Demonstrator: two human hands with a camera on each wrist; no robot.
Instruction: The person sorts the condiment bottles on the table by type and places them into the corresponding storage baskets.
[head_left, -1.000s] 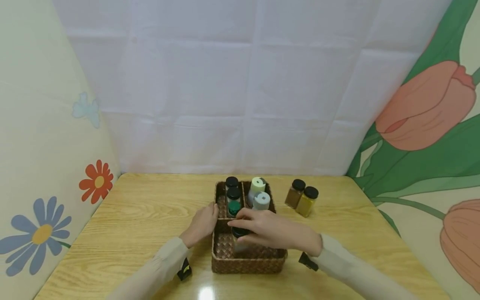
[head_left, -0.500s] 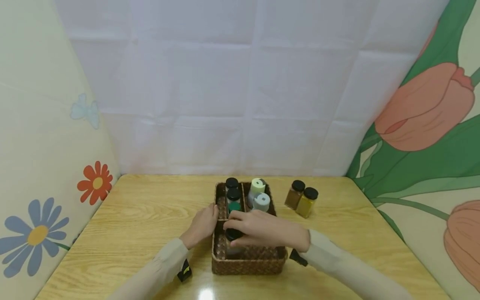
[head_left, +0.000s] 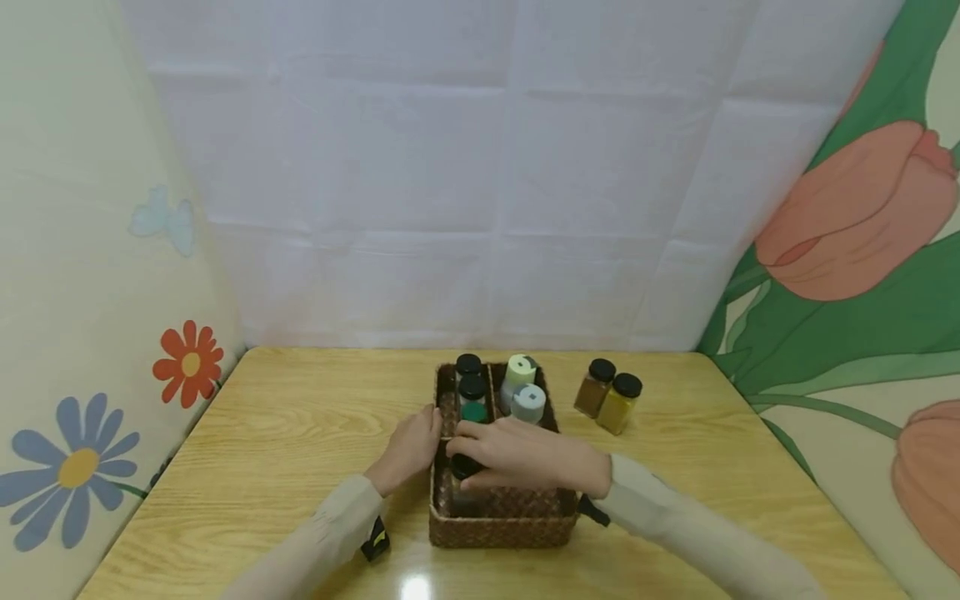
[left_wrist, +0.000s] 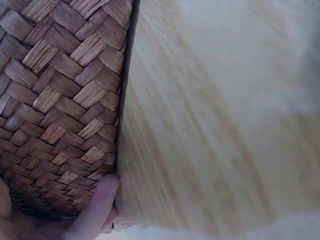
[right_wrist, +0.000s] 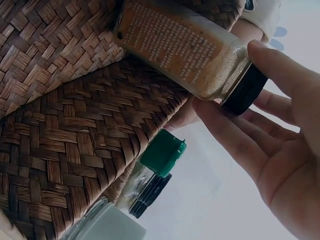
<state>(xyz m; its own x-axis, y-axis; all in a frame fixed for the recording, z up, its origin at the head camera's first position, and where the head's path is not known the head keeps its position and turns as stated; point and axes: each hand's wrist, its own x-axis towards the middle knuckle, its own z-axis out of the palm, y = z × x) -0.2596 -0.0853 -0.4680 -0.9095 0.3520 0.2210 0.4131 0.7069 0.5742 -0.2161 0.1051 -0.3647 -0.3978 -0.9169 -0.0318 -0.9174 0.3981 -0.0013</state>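
Observation:
A brown woven basket [head_left: 502, 533] with compartments stands on the wooden table. My left hand [head_left: 408, 450] grips its left wall; in the left wrist view a digit [left_wrist: 97, 210] lies against the weave. My right hand [head_left: 517, 454] pinches a spice jar by its black lid [head_left: 465, 467] inside the front compartment, at its left side. Pale orange-brown powder and a printed label show on that jar [right_wrist: 175, 47] in the right wrist view. Behind it, the back left compartment holds a green-capped bottle [head_left: 473, 412] and two black-lidded jars [head_left: 472, 386].
Two bottles, one with a grey-white cap [head_left: 528, 402] and one with a yellow-green cap [head_left: 521, 368], stand in the back right compartment. Right of the basket, a brown-filled jar [head_left: 592, 392] and a yellow-filled jar [head_left: 617, 410] stand side by side on the table [head_left: 322, 400].
My right hand has shifted left and slightly lower with the spice jar, toward the left wall of the front compartment. My left hand stays on the basket.

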